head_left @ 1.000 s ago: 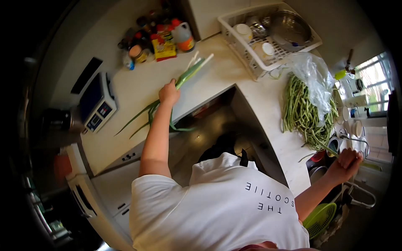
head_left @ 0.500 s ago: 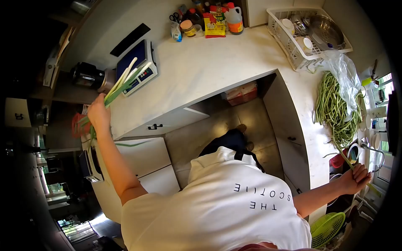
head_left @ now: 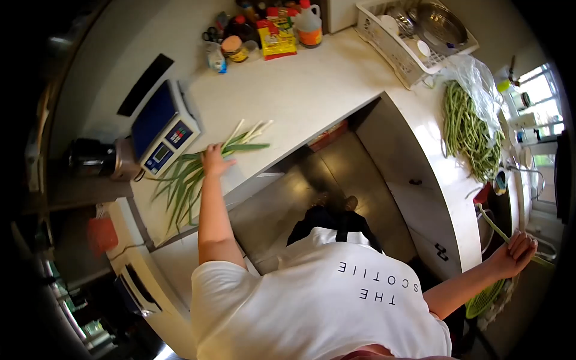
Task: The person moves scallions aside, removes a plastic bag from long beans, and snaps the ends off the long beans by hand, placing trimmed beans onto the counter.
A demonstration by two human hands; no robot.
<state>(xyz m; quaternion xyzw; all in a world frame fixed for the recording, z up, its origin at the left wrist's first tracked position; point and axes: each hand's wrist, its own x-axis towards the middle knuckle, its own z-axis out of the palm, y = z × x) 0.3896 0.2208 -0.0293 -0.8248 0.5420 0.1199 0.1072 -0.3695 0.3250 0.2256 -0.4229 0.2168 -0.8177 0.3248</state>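
My left hand (head_left: 216, 161) rests over a bunch of green onions (head_left: 183, 180) lying on the counter beside the scale. Its thumb stands away from the fingers, and the hand looks open on the stalks. The white ends point toward the middle of the counter; the green leaves fan out toward the near left corner. At the far right, my right hand (head_left: 513, 257) is closed around one long bean (head_left: 493, 223), whose free end sticks out up and to the left. Above it, a heap of long beans (head_left: 471, 135) lies on the counter, partly under a clear plastic bag (head_left: 474, 84).
A digital scale (head_left: 162, 129) stands left of the onions. Bottles and packets, including a yellow packet (head_left: 277, 37), line the back wall. A white dish basket (head_left: 390, 51) holds bowls and a steel pot. A green colander (head_left: 485, 297) sits below my right arm.
My left hand has brought the green onions from the air at the left down onto the counter, moving rightward. My right hand has drawn the long bean away from the heap.
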